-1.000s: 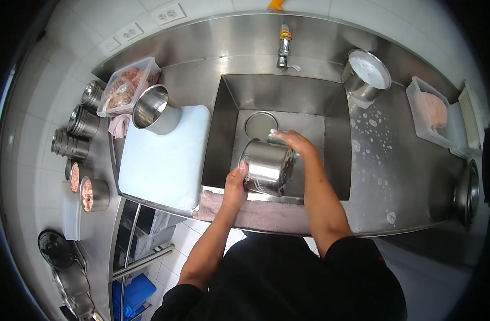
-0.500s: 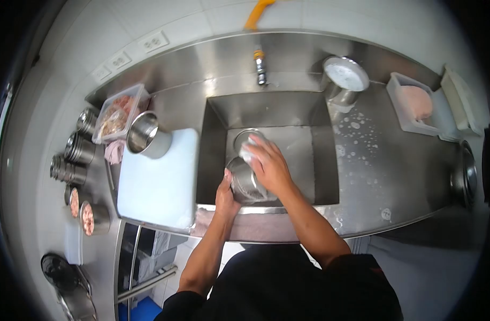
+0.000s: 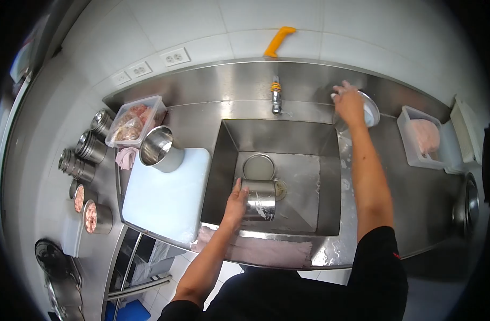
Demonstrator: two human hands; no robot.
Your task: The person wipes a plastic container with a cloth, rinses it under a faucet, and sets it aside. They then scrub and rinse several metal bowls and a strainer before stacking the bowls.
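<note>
In the sink (image 3: 217, 176), my left hand (image 3: 236, 202) grips a steel canister (image 3: 261, 199) that lies on its side with streaks of suds on it. A round steel lid or shallow dish (image 3: 258, 167) rests on the sink floor just behind it. My right hand (image 3: 350, 104) is reached out to the back right, above a steel container of soapy water (image 3: 370, 111), which it partly hides. Its fingers are bent around a small white sponge (image 3: 335, 97), mostly covered by the hand.
Left of the sink, a steel pot (image 3: 162, 150) stands on a white cutting board (image 3: 165, 198). Beyond are a plastic tub of meat (image 3: 135, 123) and several steel canisters (image 3: 90, 147). A faucet (image 3: 276, 99) rises behind the sink. A pink cloth (image 3: 272, 251) lies along the front edge.
My right hand has left the canister and moved to the soapy-water container, taking the sponge along. My left hand still holds the canister, now turned sideways. The view has shifted.
</note>
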